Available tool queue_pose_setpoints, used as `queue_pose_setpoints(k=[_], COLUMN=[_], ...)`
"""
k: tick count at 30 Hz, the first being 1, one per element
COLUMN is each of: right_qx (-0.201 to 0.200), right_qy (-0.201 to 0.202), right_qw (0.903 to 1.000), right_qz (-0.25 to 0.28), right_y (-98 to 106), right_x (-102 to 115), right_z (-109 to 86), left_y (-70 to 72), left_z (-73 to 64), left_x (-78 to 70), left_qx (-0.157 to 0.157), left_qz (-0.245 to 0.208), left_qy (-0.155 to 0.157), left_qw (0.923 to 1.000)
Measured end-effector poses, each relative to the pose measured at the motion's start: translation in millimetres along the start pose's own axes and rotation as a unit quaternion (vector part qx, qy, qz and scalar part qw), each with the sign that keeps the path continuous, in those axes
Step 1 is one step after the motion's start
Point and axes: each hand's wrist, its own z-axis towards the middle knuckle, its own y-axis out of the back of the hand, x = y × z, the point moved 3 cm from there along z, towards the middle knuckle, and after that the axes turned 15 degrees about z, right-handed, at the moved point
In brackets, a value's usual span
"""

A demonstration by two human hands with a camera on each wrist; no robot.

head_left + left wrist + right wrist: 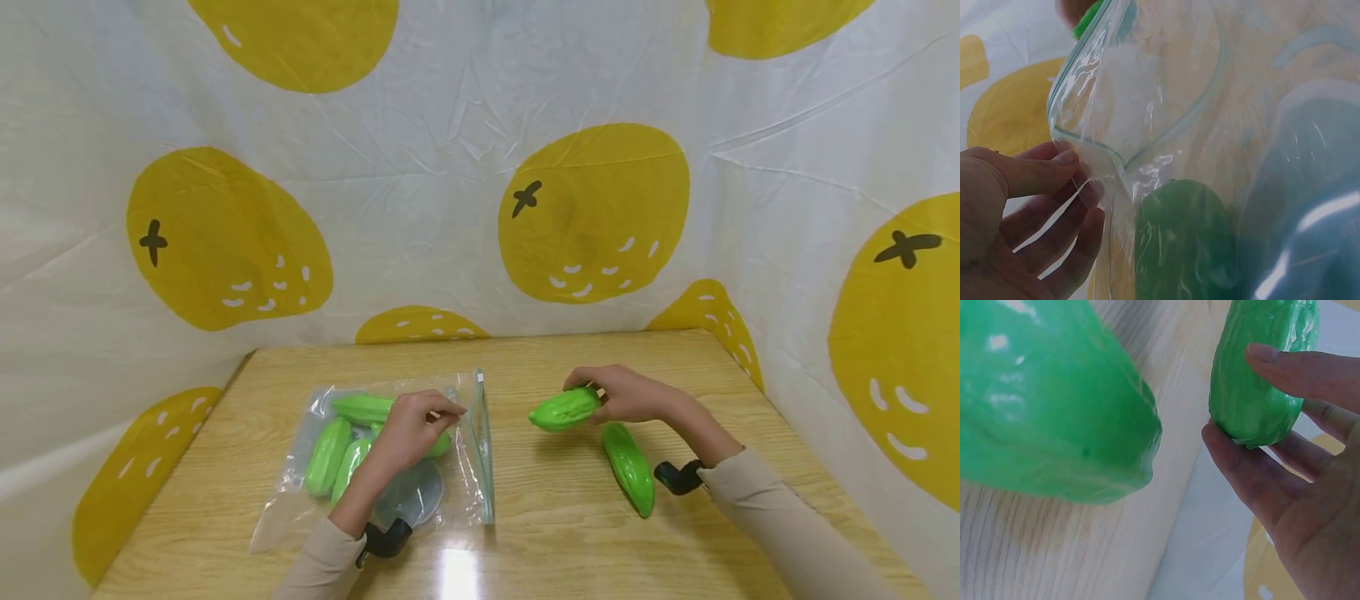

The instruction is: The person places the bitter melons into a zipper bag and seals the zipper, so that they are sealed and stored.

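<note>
We see the right hand (628, 393) holding a green gourd (561, 412) just above the counter (540, 550), right of the middle. Its fingers are curved partway, with the thumb on one side of the gourd's right end and the fingertips on the other, while the narrow tip points left. A second gourd (628, 468) lies on the counter just on the near side of this hand, slanting from far left to near right. To the left, we find a clear zip-seal bag (281, 517) lying flat, its zip strip (484, 467) along the right side. The left hand (408, 429) reaches over it, thumb and index finger closed in a pinch on the film by the strip and the other fingers loosely bent and spread. Inside the bag we make out at least four more bagged gourds (327, 457), partly hidden by the left hand and forearm. Beside them shows a pale round patch (426, 492); we cannot tell whether it is printed on the bag. Behind the counter hangs a white curtain (416, 250) patterned with large yellow fruits (600, 225).
</note>
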Motion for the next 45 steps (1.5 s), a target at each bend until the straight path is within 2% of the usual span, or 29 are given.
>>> queue_pose_setpoints(k=[7, 27, 45], right_qx=[0.002, 0.011, 0.013], right_qy=[0.021, 0.024, 0.027], right_qw=[0.9998, 0.9982, 0.9980], right_qz=[-0.007, -0.053, -0.055], right_y=[-5.0, -18.9, -31.8], right_x=[3.7, 13.3, 18.9], right_z=[7.1, 27.6, 42.1], left_y=[0.7, 2.1, 2.1], left_z=[2.0, 2.2, 1.1], left_x=[-2.1, -2.0, -1.3], left_qx=[0.000, -0.002, -0.001], left_qz=[0.003, 0.003, 0.003], left_qy=[-0.002, -0.002, 0.001], left_qw=[1.0000, 1.0000, 1.0000])
